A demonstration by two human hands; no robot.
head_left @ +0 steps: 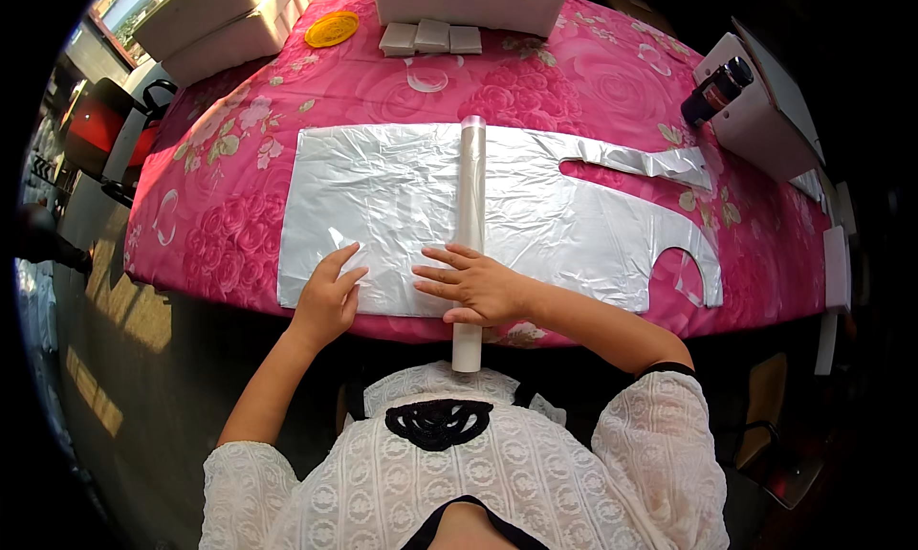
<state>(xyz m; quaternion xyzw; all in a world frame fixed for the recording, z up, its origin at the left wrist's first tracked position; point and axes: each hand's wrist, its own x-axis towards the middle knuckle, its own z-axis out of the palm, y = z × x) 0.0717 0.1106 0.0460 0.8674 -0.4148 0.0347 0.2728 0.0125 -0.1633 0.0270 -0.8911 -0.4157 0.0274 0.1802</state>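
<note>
My right hand lies open on the roll, which overhangs the table edge; left hand loosely open, over the bag.

The plastic bag is silver; the roll whitish; the tablecloth pink, rose-patterned; the blouse white, black-trimmed.

Here we go, one left hand, one right hand, that's two at the one table! One silver bag showing, two handles at its right end. One pale roll. Far side now: three small white packets, one yellow disc, one white foam box; far left, two stacked white boxes. Right: one white carton, one dark cylinder!
</note>
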